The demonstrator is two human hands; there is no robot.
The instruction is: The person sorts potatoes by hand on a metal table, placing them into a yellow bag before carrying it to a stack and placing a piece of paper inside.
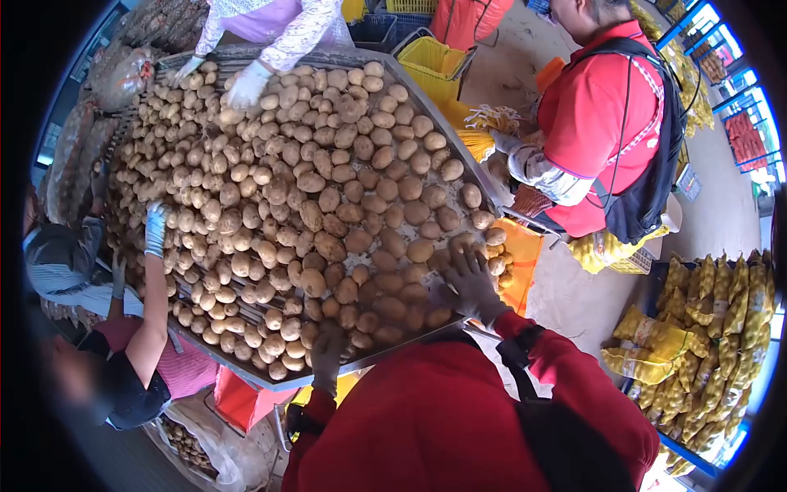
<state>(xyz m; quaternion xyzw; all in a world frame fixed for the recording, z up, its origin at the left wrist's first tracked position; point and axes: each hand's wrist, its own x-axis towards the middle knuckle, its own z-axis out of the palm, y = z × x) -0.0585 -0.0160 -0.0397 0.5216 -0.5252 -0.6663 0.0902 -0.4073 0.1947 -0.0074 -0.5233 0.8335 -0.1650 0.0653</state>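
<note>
Many potatoes (311, 215) cover a large metal sorting table (389, 338) with a raised rim. My right hand (474, 287), in a grey glove, lies with fingers spread at the table's right end, beside several potatoes near the outlet. My left hand (328, 351), also gloved, reaches over the near rim against potatoes there. Its fingers look stretched out, though they are dark and slightly blurred. Neither hand visibly grips a potato. Below the outlet hangs an orange mesh bag (522, 250) with potatoes at its mouth.
Co-workers' gloved hands (248, 84) touch potatoes at the far side; another gloved hand (156, 228) works at the left. On the right, a person in a red shirt (602, 123) holds yellow netting (477, 141). Filled yellow bags (705, 344) are stacked at far right. A yellow crate (432, 66) stands behind.
</note>
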